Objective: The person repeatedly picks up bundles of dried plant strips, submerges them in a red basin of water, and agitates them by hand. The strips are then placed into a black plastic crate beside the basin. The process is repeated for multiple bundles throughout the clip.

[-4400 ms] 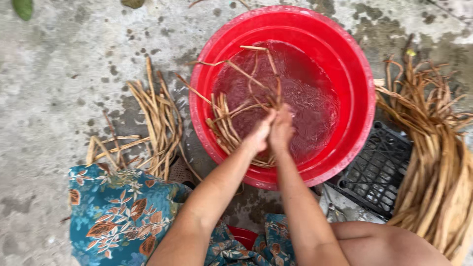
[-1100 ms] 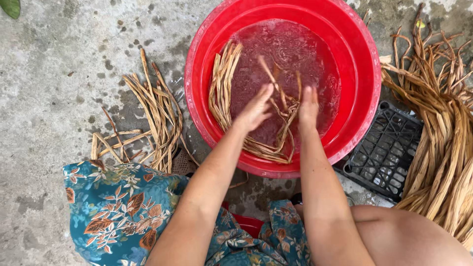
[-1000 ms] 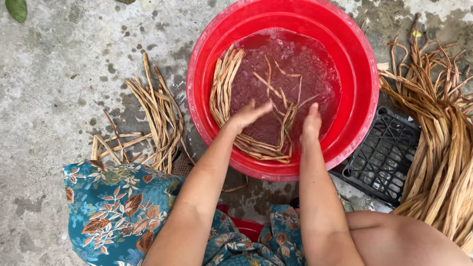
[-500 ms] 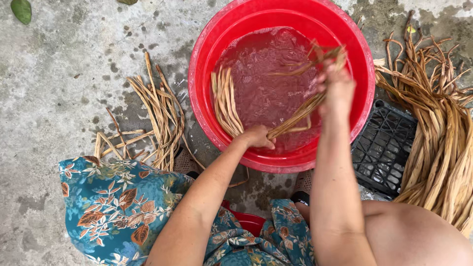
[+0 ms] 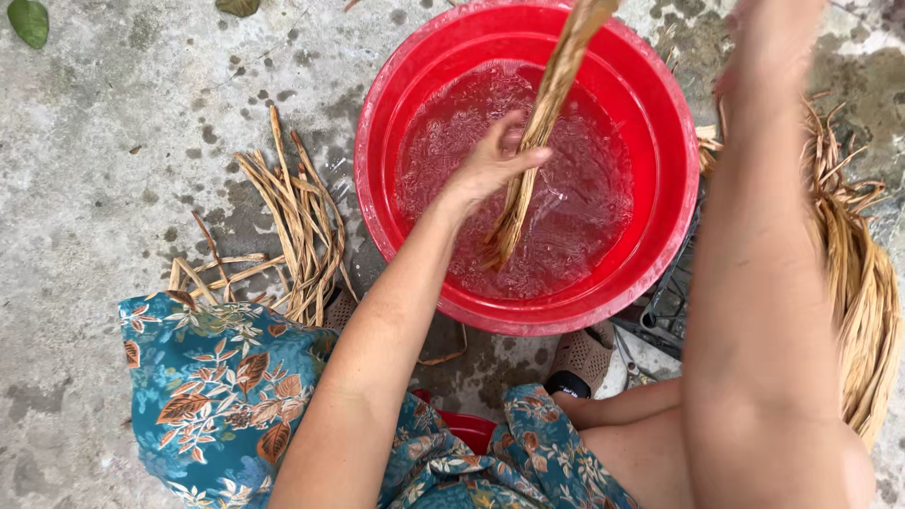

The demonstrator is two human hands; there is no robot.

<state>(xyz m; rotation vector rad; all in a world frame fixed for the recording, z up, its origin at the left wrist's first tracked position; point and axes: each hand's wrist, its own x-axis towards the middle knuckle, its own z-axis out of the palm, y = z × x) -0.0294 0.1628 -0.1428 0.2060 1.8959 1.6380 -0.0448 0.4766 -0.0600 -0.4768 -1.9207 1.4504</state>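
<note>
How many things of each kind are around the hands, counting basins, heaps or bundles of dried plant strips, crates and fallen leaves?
Round red plastic basin: 1
Tan dried strip heaps or bundles: 3
Black plastic crate: 1
Green fallen leaves: 2
Total: 7

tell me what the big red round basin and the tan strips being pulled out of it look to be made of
Big red round basin: likely moulded plastic, from its smooth glossy wall and even colour. Tan strips: apparently dried plant fibre, like bark or leaf strips, flat, stringy and wet; the left hand grips them.

My left hand (image 5: 490,165) reaches forward, fingers loosely curled. My right hand (image 5: 768,33) is raised high and blurred, forearm upright.
</note>
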